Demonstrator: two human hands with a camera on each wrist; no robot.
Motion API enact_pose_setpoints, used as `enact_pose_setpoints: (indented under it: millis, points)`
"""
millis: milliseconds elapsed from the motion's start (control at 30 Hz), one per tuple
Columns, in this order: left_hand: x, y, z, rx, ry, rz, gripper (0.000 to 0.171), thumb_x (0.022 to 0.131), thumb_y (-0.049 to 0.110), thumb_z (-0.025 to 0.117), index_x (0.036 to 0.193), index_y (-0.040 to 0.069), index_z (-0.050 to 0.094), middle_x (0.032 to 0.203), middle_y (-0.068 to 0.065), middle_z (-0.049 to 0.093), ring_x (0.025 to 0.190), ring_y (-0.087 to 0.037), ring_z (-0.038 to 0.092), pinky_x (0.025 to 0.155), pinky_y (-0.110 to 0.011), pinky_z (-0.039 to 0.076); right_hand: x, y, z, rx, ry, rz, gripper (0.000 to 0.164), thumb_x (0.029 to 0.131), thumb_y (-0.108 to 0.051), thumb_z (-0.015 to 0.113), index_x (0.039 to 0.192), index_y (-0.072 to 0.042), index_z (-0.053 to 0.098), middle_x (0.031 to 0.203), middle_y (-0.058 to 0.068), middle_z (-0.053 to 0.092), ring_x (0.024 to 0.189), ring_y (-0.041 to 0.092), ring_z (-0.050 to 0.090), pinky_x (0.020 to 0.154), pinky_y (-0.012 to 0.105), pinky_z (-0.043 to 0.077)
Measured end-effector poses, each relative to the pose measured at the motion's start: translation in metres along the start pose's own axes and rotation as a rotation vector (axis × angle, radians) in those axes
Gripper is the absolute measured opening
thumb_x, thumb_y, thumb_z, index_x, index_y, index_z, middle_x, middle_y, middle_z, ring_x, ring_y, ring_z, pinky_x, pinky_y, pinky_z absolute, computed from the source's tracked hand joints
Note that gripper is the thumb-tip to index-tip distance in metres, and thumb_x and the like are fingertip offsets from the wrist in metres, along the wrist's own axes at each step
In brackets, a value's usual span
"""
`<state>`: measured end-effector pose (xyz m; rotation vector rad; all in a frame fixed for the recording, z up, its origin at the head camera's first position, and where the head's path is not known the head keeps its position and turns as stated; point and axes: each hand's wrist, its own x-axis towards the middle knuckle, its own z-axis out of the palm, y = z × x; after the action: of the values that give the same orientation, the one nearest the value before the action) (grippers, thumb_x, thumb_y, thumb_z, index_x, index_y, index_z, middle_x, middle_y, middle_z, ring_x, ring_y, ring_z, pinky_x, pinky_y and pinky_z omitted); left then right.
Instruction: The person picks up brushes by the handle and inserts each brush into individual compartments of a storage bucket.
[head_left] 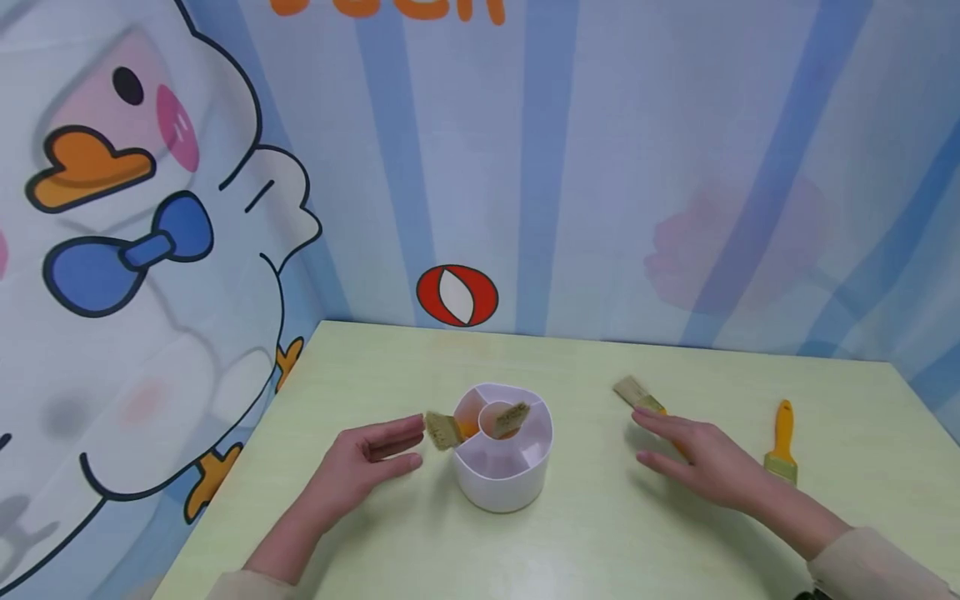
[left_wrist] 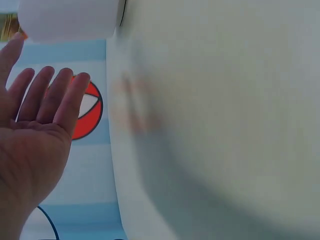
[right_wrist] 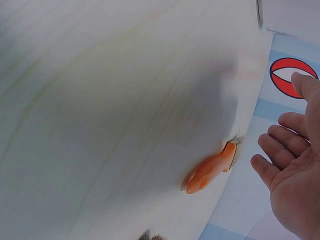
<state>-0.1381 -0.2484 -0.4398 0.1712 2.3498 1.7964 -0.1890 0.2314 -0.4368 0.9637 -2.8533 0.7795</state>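
A white round organizer (head_left: 501,492) with several compartments stands on the table. Two paintbrushes lean in it with bristles up: one paintbrush (head_left: 444,431) tips over the left rim, another paintbrush (head_left: 512,419) rises from the centre cup. My left hand (head_left: 367,462) is just left of the organizer, fingers extended near the leaning bristles; the left wrist view shows its palm (left_wrist: 32,150) holding nothing. My right hand (head_left: 701,458) hovers over a paintbrush (head_left: 633,392) lying on the table and partly hides its yellow handle. The right wrist view shows that hand's palm (right_wrist: 300,195) bare, fingers loosely extended.
Farther right lies another paintbrush (head_left: 783,442) with a yellow handle, its bristle end partly behind the right forearm. The pale table (head_left: 600,542) meets a blue striped backdrop (head_left: 600,167) at its back edge, with a cartoon duck (head_left: 165,358) printed on the left side.
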Motion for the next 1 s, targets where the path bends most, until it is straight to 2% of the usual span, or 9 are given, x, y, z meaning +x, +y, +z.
enact_pose_setpoints:
  millis: [200, 433, 667, 833, 1000]
  points:
    - [0.024, 0.001, -0.018, 0.056, -0.045, 0.01, 0.07, 0.096, 0.028, 0.083, 0.158, 0.011, 0.054, 0.156, -0.006, 0.059, 0.145, -0.029, 0.055, 0.11, -0.036, 0.055, -0.002, 0.001, 0.001, -0.013, 0.005, -0.001, 0.055, 0.103, -0.03, 0.074, 0.149, -0.004, 0.062, 0.147, 0.015, 0.065, 0.133, 0.043, 0.063, 0.105, 0.062, 0.054]
    - [0.05, 0.001, -0.027, 0.072, -0.147, -0.016, 0.072, 0.101, 0.031, 0.078, 0.163, 0.015, 0.046, 0.162, -0.005, 0.053, 0.149, -0.027, 0.052, 0.117, -0.044, 0.049, -0.006, 0.006, 0.001, -0.035, 0.011, -0.003, 0.054, 0.102, -0.029, 0.075, 0.148, -0.003, 0.062, 0.146, 0.017, 0.066, 0.13, 0.043, 0.064, 0.104, 0.063, 0.055]
    - [0.077, 0.01, -0.023, 0.051, -0.293, -0.012, 0.066, 0.106, 0.024, 0.07, 0.166, 0.017, 0.042, 0.165, -0.003, 0.05, 0.152, -0.026, 0.048, 0.119, -0.048, 0.047, -0.011, 0.009, 0.002, -0.045, 0.008, 0.015, 0.054, 0.103, -0.031, 0.073, 0.148, -0.003, 0.063, 0.147, 0.018, 0.065, 0.131, 0.043, 0.064, 0.104, 0.062, 0.055]
    - [0.09, 0.021, -0.017, 0.027, -0.359, -0.037, 0.066, 0.106, 0.025, 0.07, 0.166, 0.02, 0.043, 0.164, -0.001, 0.05, 0.153, -0.029, 0.046, 0.119, -0.053, 0.047, -0.014, 0.012, 0.002, -0.052, 0.005, 0.018, 0.054, 0.104, -0.033, 0.073, 0.149, -0.004, 0.063, 0.148, 0.017, 0.064, 0.131, 0.043, 0.064, 0.103, 0.063, 0.055]
    - [0.096, 0.023, -0.012, -0.018, -0.406, -0.061, 0.062, 0.108, 0.024, 0.065, 0.166, 0.019, 0.043, 0.166, 0.0, 0.048, 0.154, -0.03, 0.043, 0.124, -0.06, 0.039, -0.016, 0.013, 0.0, -0.049, 0.001, 0.036, 0.055, 0.103, -0.033, 0.073, 0.149, -0.005, 0.063, 0.149, 0.018, 0.064, 0.132, 0.043, 0.063, 0.103, 0.062, 0.055]
